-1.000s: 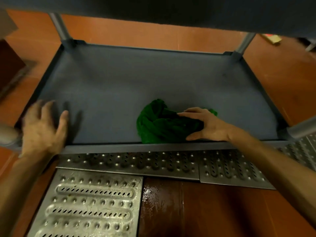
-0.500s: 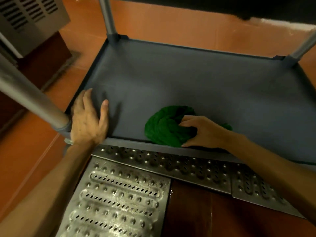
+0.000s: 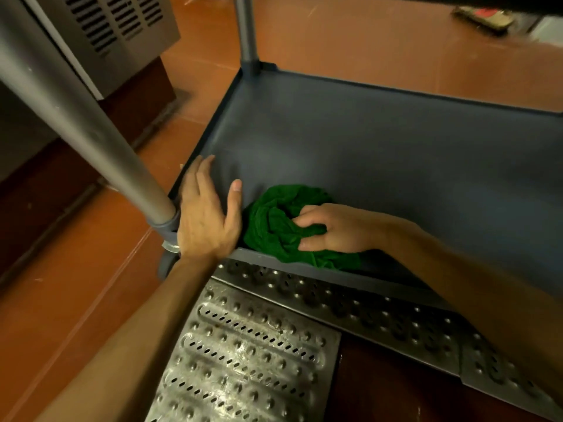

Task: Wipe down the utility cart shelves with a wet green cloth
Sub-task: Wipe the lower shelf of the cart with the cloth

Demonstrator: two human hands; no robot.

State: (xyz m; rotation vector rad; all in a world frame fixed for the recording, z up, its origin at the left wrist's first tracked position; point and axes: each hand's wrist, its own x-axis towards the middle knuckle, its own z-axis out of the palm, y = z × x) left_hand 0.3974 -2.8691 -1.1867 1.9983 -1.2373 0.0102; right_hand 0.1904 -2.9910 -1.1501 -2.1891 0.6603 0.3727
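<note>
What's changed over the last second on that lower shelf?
The right hand slid the green cloth left along the front edge of the shelf, up beside the left hand, its fingers now curled into it. The left hand stayed flat on the front-left corner by the post.

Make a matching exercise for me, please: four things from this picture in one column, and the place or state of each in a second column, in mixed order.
1. left hand
2. right hand
3. green cloth
4. metal grate

A. lies on the floor, in front of the shelf
B. bunched on the shelf, near its front edge
C. rests flat at the shelf's near left corner
D. fingers curled into the cloth

Pairs: 1-C, 2-D, 3-B, 4-A
</note>
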